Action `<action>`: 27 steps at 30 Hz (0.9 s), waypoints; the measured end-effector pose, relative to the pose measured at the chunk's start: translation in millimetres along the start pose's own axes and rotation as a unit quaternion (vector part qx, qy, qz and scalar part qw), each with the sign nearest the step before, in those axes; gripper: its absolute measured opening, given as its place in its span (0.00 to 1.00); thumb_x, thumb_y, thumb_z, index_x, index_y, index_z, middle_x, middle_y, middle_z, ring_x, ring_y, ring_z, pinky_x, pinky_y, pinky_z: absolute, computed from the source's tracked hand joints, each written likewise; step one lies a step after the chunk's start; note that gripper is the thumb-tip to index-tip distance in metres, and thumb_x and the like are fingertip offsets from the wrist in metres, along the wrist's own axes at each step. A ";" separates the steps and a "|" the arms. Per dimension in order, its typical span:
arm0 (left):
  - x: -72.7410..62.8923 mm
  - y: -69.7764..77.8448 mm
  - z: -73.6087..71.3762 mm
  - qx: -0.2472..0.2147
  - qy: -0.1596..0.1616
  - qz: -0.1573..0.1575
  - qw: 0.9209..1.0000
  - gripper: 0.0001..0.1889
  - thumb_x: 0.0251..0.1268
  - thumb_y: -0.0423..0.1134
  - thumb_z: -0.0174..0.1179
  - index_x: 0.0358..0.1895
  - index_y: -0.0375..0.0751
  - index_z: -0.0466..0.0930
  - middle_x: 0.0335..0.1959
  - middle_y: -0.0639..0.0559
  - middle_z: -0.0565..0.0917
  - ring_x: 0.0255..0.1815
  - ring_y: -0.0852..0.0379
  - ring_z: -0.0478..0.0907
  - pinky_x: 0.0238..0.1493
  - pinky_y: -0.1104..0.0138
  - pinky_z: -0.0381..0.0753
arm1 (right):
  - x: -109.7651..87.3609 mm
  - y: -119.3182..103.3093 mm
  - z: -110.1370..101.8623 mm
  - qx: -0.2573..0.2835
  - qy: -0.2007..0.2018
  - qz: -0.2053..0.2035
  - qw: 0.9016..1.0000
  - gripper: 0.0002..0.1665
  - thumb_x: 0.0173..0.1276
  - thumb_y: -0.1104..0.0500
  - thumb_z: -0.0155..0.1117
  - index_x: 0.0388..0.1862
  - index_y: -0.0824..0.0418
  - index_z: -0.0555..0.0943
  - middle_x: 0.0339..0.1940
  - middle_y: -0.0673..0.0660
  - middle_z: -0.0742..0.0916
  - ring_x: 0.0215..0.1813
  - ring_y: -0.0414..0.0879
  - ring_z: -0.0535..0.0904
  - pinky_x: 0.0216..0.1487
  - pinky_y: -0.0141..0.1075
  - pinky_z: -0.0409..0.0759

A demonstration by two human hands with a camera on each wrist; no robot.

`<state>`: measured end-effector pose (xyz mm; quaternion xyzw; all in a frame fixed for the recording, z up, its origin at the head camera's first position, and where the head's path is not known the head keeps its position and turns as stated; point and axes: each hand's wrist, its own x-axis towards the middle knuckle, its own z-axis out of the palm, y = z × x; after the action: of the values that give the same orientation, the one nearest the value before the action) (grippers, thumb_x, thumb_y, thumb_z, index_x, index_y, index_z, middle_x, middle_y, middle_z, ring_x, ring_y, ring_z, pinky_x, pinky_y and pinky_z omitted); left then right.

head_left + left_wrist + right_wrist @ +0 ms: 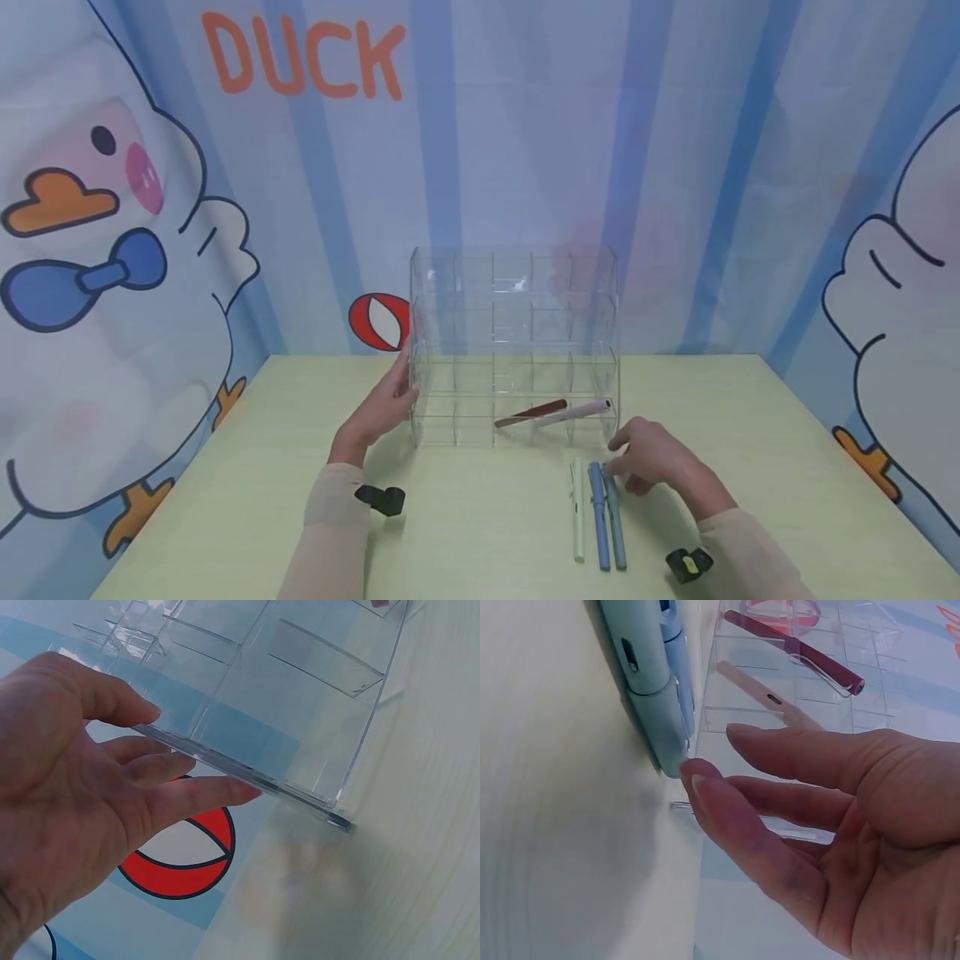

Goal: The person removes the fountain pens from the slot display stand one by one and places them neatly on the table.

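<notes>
A clear plastic organizer (474,363) with rows of compartments stands on the table. My left hand (384,408) holds its left side panel, thumb at one face and fingers along the other in the left wrist view. A dark red pen (531,413) and a pale pink pen (573,414) lie slanted in its bottom row. In front lie a whitish pen (577,517), a blue pen (599,521) and a grey-green pen (616,525) side by side. My right hand (817,817) is by the grey-green pen's far end, fingers loosely bent, thumb apart, holding nothing.
The pale table (480,517) meets a striped blue curtain (510,150) behind the organizer. Duck figures and a red-and-white ball (369,322) are printed on the curtain. A small black device (381,500) sits at my left wrist, another (688,565) at my right.
</notes>
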<state>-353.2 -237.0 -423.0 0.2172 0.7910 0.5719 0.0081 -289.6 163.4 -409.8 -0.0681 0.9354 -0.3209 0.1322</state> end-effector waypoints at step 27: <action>-1.9 4.9 2.2 -0.018 -0.004 -0.012 1.000 0.45 0.76 0.24 0.39 0.80 0.74 0.30 0.82 0.44 0.40 0.80 0.37 0.43 0.60 0.33 0.65 | -24.4 -23.5 -22.9 0.056 0.035 -0.066 0.996 0.25 0.66 0.67 0.65 0.60 0.79 0.76 0.38 0.62 0.87 0.29 0.51 0.85 0.30 0.42 0.85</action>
<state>-349.3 -234.4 -419.7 0.2099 0.7829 0.5852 0.0225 -272.0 163.4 -372.9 -0.1107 0.9136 -0.3826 0.0819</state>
